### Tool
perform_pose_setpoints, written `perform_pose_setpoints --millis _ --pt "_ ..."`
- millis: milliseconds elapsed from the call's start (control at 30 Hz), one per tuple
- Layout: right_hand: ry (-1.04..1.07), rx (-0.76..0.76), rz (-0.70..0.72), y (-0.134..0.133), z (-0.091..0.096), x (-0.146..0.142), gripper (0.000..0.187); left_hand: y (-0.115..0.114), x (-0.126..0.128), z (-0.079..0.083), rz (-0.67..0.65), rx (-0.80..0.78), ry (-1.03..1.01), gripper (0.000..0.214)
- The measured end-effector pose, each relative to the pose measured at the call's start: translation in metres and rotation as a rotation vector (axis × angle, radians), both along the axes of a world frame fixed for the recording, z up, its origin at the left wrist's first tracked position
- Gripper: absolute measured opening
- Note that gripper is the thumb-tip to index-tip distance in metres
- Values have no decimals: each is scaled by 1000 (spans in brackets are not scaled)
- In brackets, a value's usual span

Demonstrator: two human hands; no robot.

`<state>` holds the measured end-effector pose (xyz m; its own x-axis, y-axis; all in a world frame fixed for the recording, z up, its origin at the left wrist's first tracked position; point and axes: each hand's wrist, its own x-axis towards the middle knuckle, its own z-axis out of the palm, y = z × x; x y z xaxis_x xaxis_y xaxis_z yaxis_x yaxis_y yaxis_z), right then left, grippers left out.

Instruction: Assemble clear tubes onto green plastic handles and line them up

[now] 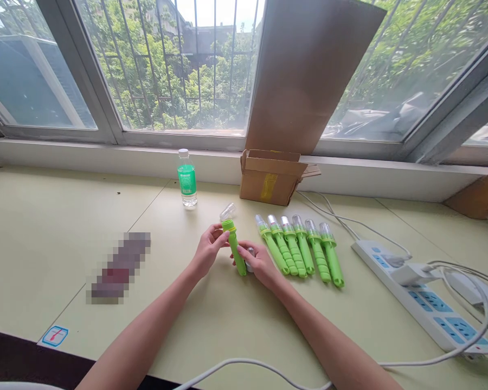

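Observation:
A green plastic flashlight body [238,254] with a yellow-green threaded collar stands tilted between my two hands. My left hand [209,250] is closed on its upper part, thumb and fingers just below the collar. Lower down, my right hand [260,262] touches the tube with its fingers. A small silvery cylinder [250,259] sits in that same hand, partly covered, so its kind is unclear. Just beyond the collar, a clear ribbed cap [228,211] lies on the table. To the right rest several green flashlights [299,249] with clear caps, side by side.
A water bottle [187,181] and an open cardboard box [270,179] stand near the window sill. On the right lies a white power strip [423,298] with plugs and cables. A white cable [244,362] crosses the near edge. A blurred dark patch [120,271] is at left.

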<state>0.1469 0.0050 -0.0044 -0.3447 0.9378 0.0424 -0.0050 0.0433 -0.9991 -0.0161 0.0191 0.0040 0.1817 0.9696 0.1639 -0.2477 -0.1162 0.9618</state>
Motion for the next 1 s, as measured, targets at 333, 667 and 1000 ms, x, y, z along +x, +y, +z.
perform_pose_setpoints --millis 333,667,1000 --pt "33 129 -289 6 -3 -1 41 -4 2 7 60 20 -40 34" --pt "-31 209 -649 8 0 7 53 -15 1 5 179 562 699 27" --pt "169 125 -559 13 -8 7 41 -8 -3 -4 180 807 1104 25"
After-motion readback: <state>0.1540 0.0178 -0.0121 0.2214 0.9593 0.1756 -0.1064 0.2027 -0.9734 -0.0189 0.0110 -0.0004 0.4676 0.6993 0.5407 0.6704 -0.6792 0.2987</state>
